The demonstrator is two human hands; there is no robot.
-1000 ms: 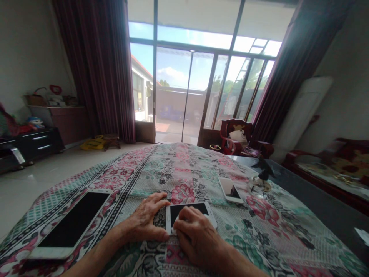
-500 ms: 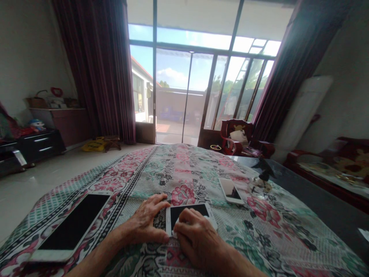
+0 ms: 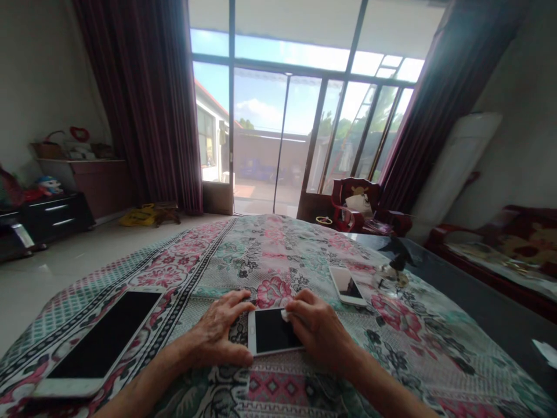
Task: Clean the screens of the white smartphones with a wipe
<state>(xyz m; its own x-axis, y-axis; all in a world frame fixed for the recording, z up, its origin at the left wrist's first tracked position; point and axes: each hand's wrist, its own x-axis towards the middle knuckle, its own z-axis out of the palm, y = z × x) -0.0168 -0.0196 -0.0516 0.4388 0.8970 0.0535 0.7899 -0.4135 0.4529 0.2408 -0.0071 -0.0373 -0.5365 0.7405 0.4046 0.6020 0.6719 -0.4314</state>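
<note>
A white smartphone (image 3: 275, 331) with a dark screen lies sideways on the flowered cloth in front of me. My left hand (image 3: 217, 331) is at its left end, thumb and forefinger spanning that short side and holding the corners. With fingers pinched, my right hand (image 3: 319, 325) presses a small white wad (image 3: 285, 315), perhaps tissue or cloth, on the upper right of the screen. That hand hides the phone's right end. A larger white phone (image 3: 100, 342) lies to the left, and a smaller white phone (image 3: 347, 285) lies beyond my right hand.
The flowered tablecloth (image 3: 217, 255) covers the surface under the phones. At the right stand a clear glass object (image 3: 391, 280) with a dark top and a dark glossy table (image 3: 470, 296). Farther back are a red wooden chair (image 3: 354, 203), dark curtains (image 3: 143, 116) and glass doors.
My right hand has slid the white wad from the screen's lower left up to its upper right, uncovering the screen's left part. My left hand stays at the phone's left end.
</note>
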